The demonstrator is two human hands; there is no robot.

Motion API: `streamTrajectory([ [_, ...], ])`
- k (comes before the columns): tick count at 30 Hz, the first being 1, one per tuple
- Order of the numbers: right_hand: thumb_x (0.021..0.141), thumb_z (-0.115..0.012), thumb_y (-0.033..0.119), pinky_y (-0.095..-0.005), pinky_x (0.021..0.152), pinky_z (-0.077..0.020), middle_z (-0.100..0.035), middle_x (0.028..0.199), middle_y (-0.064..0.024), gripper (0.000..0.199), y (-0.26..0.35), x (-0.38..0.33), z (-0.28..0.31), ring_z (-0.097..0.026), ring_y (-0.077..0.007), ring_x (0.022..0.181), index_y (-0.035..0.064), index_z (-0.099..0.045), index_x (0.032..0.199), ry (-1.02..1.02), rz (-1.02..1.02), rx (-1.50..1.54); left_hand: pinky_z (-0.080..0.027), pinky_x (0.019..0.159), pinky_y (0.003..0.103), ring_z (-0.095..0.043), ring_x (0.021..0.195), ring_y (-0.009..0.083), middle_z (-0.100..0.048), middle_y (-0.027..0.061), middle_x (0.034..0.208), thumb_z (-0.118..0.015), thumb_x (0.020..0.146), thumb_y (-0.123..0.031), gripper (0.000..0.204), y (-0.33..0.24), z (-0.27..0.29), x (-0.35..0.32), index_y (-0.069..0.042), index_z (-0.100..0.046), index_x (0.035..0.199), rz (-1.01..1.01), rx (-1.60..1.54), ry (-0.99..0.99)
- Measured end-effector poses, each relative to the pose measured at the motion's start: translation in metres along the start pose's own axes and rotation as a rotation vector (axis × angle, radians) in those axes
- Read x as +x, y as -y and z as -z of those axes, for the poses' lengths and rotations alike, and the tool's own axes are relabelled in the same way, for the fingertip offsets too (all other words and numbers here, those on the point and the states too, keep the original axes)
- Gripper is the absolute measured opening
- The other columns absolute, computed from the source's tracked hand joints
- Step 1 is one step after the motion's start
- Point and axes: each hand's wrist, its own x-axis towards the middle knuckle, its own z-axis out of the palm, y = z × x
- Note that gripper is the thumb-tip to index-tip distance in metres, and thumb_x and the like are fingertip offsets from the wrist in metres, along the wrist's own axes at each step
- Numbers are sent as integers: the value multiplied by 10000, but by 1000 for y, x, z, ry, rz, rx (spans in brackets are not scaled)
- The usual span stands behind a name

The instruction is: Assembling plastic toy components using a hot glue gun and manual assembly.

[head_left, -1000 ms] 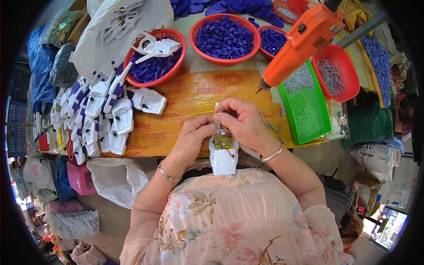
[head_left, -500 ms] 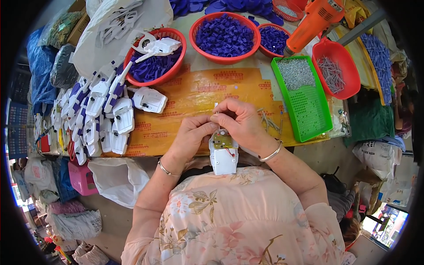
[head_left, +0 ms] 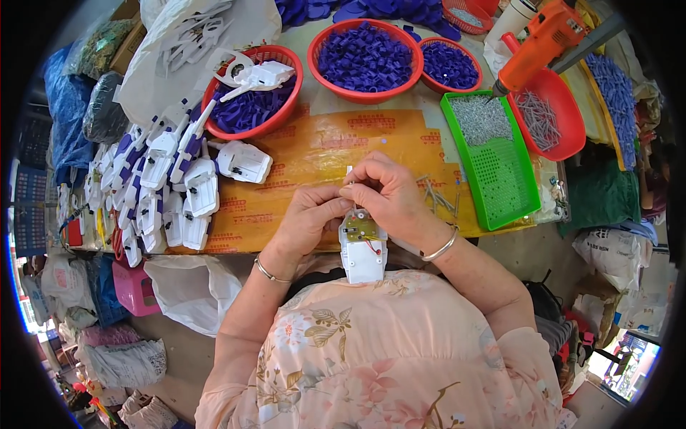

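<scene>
A white plastic housing (head_left: 365, 262) with a yellowish circuit board (head_left: 363, 227) and thin red wires lies between me and the table's front edge. My left hand (head_left: 314, 217) closes around the far, narrow end of it from the left. From the other side my right hand (head_left: 386, 194) pinches the same end, thumb and forefinger meeting the left fingertips. A slim white tip of the housing shows just beyond the fingers. Whatever tiny part may sit between the fingertips is hidden.
Similar white housings (head_left: 201, 187) are piled at the left. Red baskets (head_left: 312, 66) of purple parts stand at the back. An orange power screwdriver (head_left: 543, 43) hangs over a green tray (head_left: 532, 191) of small screws, beside a red scoop (head_left: 572, 114) with metal pins. Loose pins (head_left: 437, 198) lie near my right hand.
The hanging orange screwdriver has swung to the right, uncovering a white cylinder behind it. My hands and the housing have hardly moved.
</scene>
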Motion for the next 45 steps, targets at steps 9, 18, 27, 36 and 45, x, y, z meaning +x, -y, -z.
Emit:
streamTrajectory([
  [9, 808, -648, 11, -205, 587, -405, -496, 820, -5, 55, 1, 1, 0, -488, -54, 676, -4, -595, 802, -17, -10, 28, -363, 518, 167, -466, 609, 20, -594, -29, 781, -580, 890, -122, 174, -1, -3, 2, -2, -660, 989, -2, 7, -29],
  [18, 761, -658, 81, -323, 656, -441, -561, 772, -100, 117, 2, 3, -1, -542, -218, 750, -16, -591, 757, -49, -40, 4, -361, 507, 173, -484, 590, 31, -618, -13, 783, -588, 869, -108, 189, 4, 4, 3, -1, -663, 1006, -32, 98, -29],
  [27, 807, -640, 51, -246, 615, -424, -521, 813, -40, 81, -1, 5, -2, -507, -106, 728, -20, -601, 814, 18, -18, -42, -355, 508, 174, -472, 575, 31, -614, -14, 748, -588, 848, -91, 172, 4, 3, 2, -8, -680, 966, -47, 73, -60],
  [36, 803, -641, 53, -250, 616, -430, -518, 808, -51, 110, 3, 2, 1, -514, -121, 724, -23, -588, 861, 29, -24, 49, -327, 475, 181, -438, 548, 28, -567, -23, 669, -592, 839, -92, 142, 11, 2, 4, 18, -677, 869, -70, 15, -102],
  [45, 803, -624, -8, -213, 592, -432, -536, 832, -50, 120, 43, -37, 54, -509, -78, 672, -17, -593, 919, -269, 60, -55, -319, 466, 193, -427, 523, 38, -552, -21, 632, -601, 832, -87, 145, 4, -1, 1, 27, -683, 869, -79, 72, -121],
])
